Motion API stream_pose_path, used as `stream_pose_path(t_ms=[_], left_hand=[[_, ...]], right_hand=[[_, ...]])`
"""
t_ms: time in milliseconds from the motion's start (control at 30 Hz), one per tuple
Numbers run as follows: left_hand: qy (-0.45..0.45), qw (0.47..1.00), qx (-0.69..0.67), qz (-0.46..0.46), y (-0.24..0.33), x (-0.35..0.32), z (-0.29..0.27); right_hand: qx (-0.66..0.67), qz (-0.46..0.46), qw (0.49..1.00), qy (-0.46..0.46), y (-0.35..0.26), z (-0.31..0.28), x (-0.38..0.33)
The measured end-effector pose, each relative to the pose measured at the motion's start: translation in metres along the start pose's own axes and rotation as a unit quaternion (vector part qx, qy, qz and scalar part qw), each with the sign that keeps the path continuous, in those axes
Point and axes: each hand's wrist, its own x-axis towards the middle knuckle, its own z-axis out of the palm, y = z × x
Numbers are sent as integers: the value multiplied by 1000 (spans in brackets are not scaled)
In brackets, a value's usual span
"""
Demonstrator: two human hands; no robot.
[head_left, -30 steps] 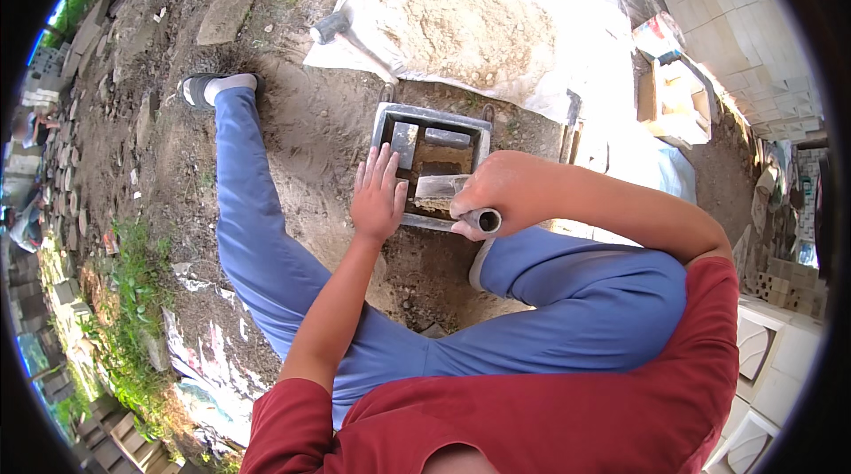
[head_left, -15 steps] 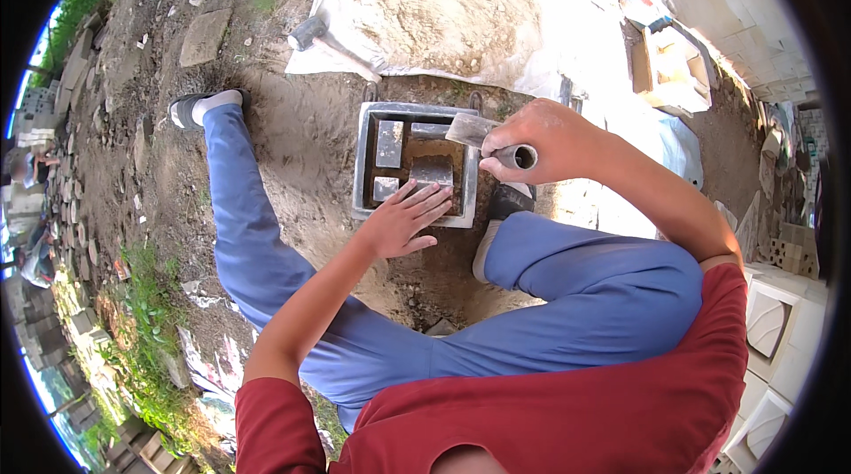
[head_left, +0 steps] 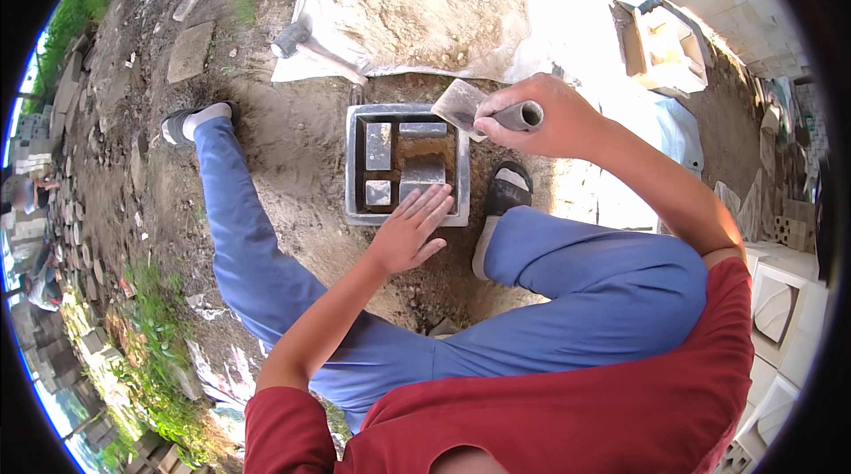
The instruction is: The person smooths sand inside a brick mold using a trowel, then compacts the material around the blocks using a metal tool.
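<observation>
A square grey metal mould (head_left: 353,174) lies on the dirt in front of me, with several dark rectangular blocks (head_left: 378,148) set inside and brown sandy material (head_left: 417,148) between them. My left hand (head_left: 409,233) rests over the mould's near rim, fingers stretched out, the tips at a dark curved block (head_left: 423,174). In my right hand (head_left: 551,119) is a trowel (head_left: 458,108), gripped by its hollow tube handle. Its flat, dusty blade hangs above the mould's far right corner.
Beyond the mould, a pale sheet (head_left: 306,68) carries a heap of sandy mix (head_left: 434,8). A mallet (head_left: 291,39) lies on its left edge. An open box (head_left: 669,53) stands at the far right. My feet flank the mould; white patterned blocks (head_left: 780,323) are stacked at right.
My right hand has lifted the trowel away from the mould's right side toward its far corner. My left hand has drawn back slightly toward the near rim, uncovering more of the curved block.
</observation>
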Motion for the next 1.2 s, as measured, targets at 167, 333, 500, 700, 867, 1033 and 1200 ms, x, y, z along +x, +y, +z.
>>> stream_pose_path(t_ms=[167,333,500,700,867,1033,1200], left_hand=[[240,948,64,-201,-32,-14,-10],[236,926,149,-254,-62,-22,-18],[239,932,107,-252,-65,-21,-18],[256,928,90,-257,-66,-23,-20],[235,927,137,-259,-62,-23,-19],[232,932,123,-250,-63,-27,-18],[300,925,80,-220,-59,-23,-18]], right_hand=[[67,136,988,33,-14,-5,3],[79,215,974,8,-29,-3,13],[93,260,961,-11,-33,18,20],[-45,179,979,-88,-41,39,37],[-96,122,986,-65,-37,59,49],[-48,146,981,-121,-41,72,68],[53,52,987,-144,-3,92,73]])
